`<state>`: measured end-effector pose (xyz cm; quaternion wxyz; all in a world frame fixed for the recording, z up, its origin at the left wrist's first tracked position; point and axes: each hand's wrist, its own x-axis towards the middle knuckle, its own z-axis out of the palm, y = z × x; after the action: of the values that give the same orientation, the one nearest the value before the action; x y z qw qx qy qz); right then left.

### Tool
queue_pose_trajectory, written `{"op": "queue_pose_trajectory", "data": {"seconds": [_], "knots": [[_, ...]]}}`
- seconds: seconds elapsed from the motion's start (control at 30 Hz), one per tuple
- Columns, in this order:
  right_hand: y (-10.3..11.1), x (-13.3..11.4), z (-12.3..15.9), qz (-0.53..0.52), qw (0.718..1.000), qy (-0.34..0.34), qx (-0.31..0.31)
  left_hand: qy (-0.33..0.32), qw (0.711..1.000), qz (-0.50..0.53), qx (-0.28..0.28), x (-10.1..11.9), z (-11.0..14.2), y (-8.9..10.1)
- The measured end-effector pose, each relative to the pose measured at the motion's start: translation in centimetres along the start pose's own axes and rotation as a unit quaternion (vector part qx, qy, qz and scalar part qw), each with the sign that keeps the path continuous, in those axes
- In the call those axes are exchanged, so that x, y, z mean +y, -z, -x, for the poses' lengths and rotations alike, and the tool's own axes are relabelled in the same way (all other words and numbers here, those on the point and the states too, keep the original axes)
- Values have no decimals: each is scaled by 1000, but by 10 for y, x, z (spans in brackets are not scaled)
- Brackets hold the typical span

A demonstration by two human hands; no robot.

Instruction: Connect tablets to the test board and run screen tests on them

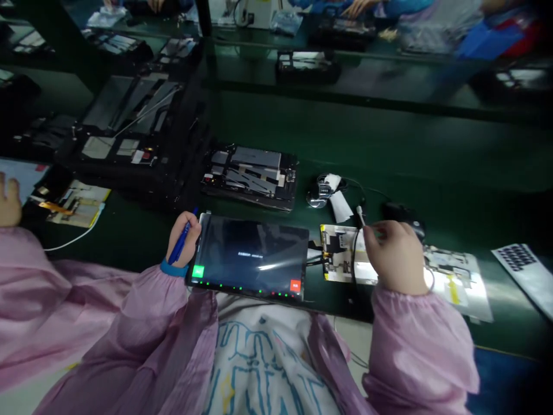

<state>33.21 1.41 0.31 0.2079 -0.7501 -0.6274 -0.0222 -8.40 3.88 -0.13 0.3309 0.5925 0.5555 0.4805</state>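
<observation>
My left hand (183,241) is closed around a blue pen (180,242), its fingers against the left edge of a tablet screen (254,253). The screen is lit, with a green box at lower left, a red box at lower right and small coloured dots along the bottom. Short flex strips join it to an opened tablet body (339,252) on the right. Over that body my right hand (395,253) pinches a black cable whose white plug (360,215) points up. Part of the body is hidden behind this hand.
Behind the screen lies a stack of opened tablet bodies (253,173), with a taller stack (125,124) to its left. A coiled cable with a white tag (339,204) and a label sheet (525,268) lie at right. A co-worker's hand (9,199) is at far left.
</observation>
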Motion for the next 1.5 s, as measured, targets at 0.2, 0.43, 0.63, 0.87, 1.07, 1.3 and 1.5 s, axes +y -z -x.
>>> {"op": "queue_pose_trajectory", "data": {"seconds": [0.2,0.43,0.63,0.87,1.07,1.3,1.5], "knots": [[-32,19,-38,36,992,-70,-98,15,999,46,-7,-2,-3,1],[-16,23,-45,-94,991,-86,-43,47,997,54,38,5,-6,-3],[25,-15,5,-351,910,-66,-209,81,995,9,65,2,-10,3],[24,-45,58,-389,867,-23,-312,139,985,87,58,13,-14,-6],[10,-45,57,-409,869,-41,-276,107,985,121,63,15,-18,-16],[0,-39,57,-427,851,-39,-304,101,987,104,71,17,-19,-18],[-1,-38,57,-429,849,-45,-305,103,985,113,77,20,-19,-19]]}}
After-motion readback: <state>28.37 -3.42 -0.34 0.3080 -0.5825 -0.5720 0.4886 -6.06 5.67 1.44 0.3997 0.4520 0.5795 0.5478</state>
